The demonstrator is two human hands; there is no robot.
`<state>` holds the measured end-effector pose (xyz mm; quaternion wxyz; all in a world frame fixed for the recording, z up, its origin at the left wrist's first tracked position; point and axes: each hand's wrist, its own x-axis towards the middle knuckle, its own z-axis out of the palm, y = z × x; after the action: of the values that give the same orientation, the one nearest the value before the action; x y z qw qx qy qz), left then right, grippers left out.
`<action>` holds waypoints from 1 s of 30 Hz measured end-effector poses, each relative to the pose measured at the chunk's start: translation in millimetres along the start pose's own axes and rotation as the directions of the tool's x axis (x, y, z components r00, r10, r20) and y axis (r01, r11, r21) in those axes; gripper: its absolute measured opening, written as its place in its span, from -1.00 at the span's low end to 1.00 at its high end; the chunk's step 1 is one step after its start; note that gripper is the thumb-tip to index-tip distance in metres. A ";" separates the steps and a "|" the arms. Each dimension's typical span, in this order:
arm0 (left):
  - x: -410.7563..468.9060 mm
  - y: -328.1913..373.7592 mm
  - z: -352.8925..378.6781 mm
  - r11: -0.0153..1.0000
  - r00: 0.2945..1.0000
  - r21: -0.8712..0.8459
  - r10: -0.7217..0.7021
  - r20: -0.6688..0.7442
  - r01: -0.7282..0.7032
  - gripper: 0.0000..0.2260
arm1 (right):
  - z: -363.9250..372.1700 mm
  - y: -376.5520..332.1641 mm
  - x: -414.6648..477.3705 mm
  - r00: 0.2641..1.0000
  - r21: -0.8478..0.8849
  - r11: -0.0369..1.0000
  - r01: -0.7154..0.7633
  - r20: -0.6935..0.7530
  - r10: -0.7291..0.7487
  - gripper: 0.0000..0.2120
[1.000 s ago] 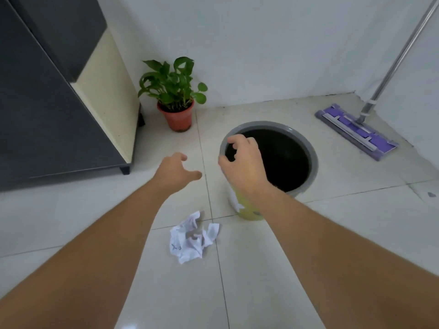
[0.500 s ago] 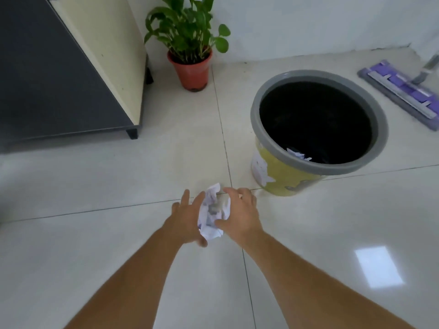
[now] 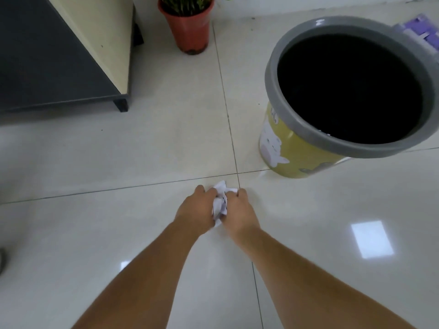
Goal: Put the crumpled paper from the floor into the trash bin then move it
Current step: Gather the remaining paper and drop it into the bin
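A white crumpled paper [image 3: 220,200] is pressed between my two hands low over the tiled floor, near a tile joint. My left hand [image 3: 196,208] closes on its left side and my right hand [image 3: 237,210] on its right side; most of the paper is hidden by my fingers. The trash bin [image 3: 294,148], yellow with a grey rim and a dark inside, stands upright to the upper right of my hands, apart from them. A scrap of white shows at the inner near edge of the bin.
A potted plant in a red pot [image 3: 190,27] stands at the back by the wall. A dark cabinet with a cream side [image 3: 71,51] fills the upper left. A purple mop head [image 3: 420,27] lies behind the bin. Glossy tiles surround my hands.
Both hands came away from the bin and down to the paper on the floor, and closed tighter around it. The view has dropped closer to the floor and bin.
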<state>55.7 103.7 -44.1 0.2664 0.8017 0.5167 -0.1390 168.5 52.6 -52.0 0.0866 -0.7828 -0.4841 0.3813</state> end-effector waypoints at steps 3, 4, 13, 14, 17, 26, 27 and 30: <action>-3.2 -2.6 -5.7 0.996 0.998 -0.083 0.024 -0.059 -0.029 -0.57 | -7.9 -3.9 -0.3 0.998 0.004 0.998 0.056 -0.012 -0.056 -0.66; -4.8 -2.9 -10.8 0.993 0.996 -0.113 0.024 -0.081 -0.033 -0.60 | -12.1 -7.4 -0.6 0.997 0.009 0.997 0.078 -0.022 -0.078 -0.67; -21.8 8.3 -116.1 0.975 0.950 -0.208 0.009 -0.312 -0.078 -0.60 | -98.2 -78.6 -20.1 0.935 0.038 0.965 0.259 -0.261 -0.240 -0.90; -24.8 12.3 -132.2 0.970 0.943 -0.226 0.010 -0.332 -0.090 -0.59 | -112.1 -87.1 -26.1 0.917 0.045 0.955 0.293 -0.296 -0.268 -0.93; -36.4 31.6 -184.9 0.962 0.909 -0.246 0.008 -0.417 -0.122 -0.58 | -159.5 -111.2 -49.2 0.872 0.162 0.922 0.352 -0.414 -0.260 -0.77; -60.0 160.2 -319.6 0.895 0.754 -0.228 0.161 -0.637 -0.384 -0.60 | -344.0 -146.2 -109.7 0.742 -0.014 0.931 0.364 -0.601 -0.298 -0.79; -62.2 177.8 -327.7 0.889 0.747 -0.209 0.192 -0.637 -0.407 -0.63 | -361.5 -143.3 -116.4 0.727 -0.036 0.937 0.348 -0.621 -0.294 -0.75; -67.2 224.6 -342.1 0.848 0.711 -0.198 0.261 -0.653 -0.492 -0.66 | -401.1 -125.4 -133.9 0.677 -0.037 0.941 0.337 -0.685 -0.269 -0.57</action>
<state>211.7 175.5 333.3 0.2519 0.8302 0.4122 0.2783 322.7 100.7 358.4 0.3557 -0.7713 -0.5232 0.0699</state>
